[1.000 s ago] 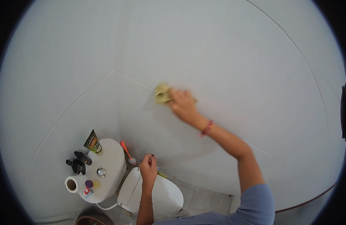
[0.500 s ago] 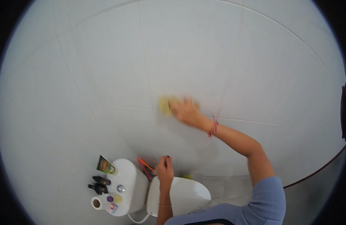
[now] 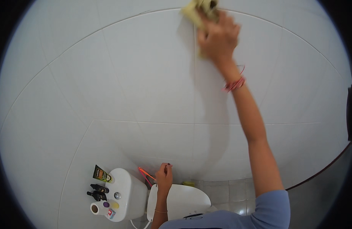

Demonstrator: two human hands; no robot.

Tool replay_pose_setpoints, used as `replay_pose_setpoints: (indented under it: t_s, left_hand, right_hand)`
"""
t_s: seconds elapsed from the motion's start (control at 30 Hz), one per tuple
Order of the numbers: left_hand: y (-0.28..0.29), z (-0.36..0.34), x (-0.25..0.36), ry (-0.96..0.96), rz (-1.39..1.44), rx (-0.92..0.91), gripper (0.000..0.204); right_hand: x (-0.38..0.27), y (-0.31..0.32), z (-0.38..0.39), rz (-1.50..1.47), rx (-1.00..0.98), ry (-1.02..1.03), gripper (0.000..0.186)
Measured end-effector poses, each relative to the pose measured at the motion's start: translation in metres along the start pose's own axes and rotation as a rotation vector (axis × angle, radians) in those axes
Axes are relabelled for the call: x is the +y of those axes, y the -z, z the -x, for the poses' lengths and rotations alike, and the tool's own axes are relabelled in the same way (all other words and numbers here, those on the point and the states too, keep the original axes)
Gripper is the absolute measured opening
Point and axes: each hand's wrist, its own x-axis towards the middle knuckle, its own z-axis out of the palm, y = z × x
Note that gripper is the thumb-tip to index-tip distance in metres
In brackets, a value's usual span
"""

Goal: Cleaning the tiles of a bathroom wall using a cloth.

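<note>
My right hand is stretched far up, pressing a crumpled yellowish cloth against the white tiled wall. The cloth bunches around the fingers and crosses a horizontal tile joint. A red string bracelet circles that wrist. Low in the view, my left hand hovers above the closed white toilet lid, its fingers curled together. Whether anything small sits in those fingers is hidden.
On the white cistern at lower left stand a dark green tube, dark bottles and a paper roll. An orange-red object leans behind the toilet. A dark fixture sits at the far right edge.
My right hand has swept the cloth upward and a little to the right across the wall, straightening the arm. My left hand stays curled near the toilet.
</note>
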Motion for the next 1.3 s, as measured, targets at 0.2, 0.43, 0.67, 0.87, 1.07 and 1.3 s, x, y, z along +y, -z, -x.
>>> replay_pose_setpoints:
  t_s: [0.2,0.43,0.67,0.87,1.07,1.3]
  left_hand:
    - [-0.007,0.025,0.018,-0.11,0.004,-0.055,0.012]
    - [0.026,0.049,0.023,-0.076,-0.029,0.103,0.013]
    - [0.033,0.061,0.004,0.077,-0.096,0.139,0.013]
    - [-0.013,0.082,0.0,0.006,-0.041,0.14,0.012]
    - [-0.041,0.11,-0.031,0.113,0.009,0.173,0.012]
    - [-0.03,0.147,-0.062,0.252,0.014,0.377,0.009]
  right_hand:
    - [-0.08,0.053,0.252,-0.557,-0.518,0.439,0.01]
    - [-0.024,0.04,0.239,-0.63,-0.606,0.65,0.026]
    - [0.012,0.021,0.079,-0.038,-0.097,0.054,0.04]
    - [-0.066,0.059,0.283,-0.239,-0.373,0.414,0.009]
    - [-0.062,0.123,0.419,-0.68,-0.861,0.688,0.018]
    - [-0.016,0.071,0.224,-0.174,-0.339,0.1,0.043]
